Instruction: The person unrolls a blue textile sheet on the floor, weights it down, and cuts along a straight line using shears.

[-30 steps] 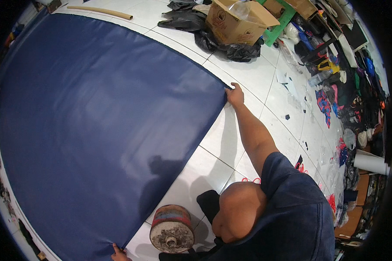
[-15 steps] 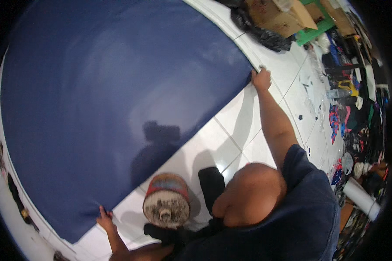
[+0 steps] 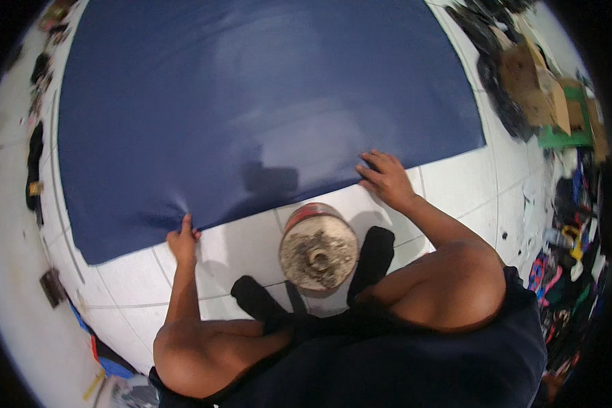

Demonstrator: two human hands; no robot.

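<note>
A large dark blue sheet point(image 3: 265, 102) lies spread flat on the white tiled floor point(image 3: 245, 248). My left hand point(image 3: 182, 239) pinches its near edge, and the cloth puckers there. My right hand point(image 3: 385, 178) sits on the same edge further right, fingers curled over the cloth. Between my hands, just short of the edge, stands a round spool point(image 3: 318, 248) with a red rim and a dirty white top. My feet in black socks point(image 3: 374, 255) flank the spool, with my bent knees below them.
A cardboard box point(image 3: 534, 85) and black bags point(image 3: 500, 95) lie past the sheet's right corner, beside a green item point(image 3: 563, 137). Colourful clutter point(image 3: 568, 238) lines the right side. Small dark things point(image 3: 34, 166) run along the left wall.
The view has swung so the sheet's near edge runs across in front of me. My right hand left the far corner and came inward along the edge. Both hands are closer together.
</note>
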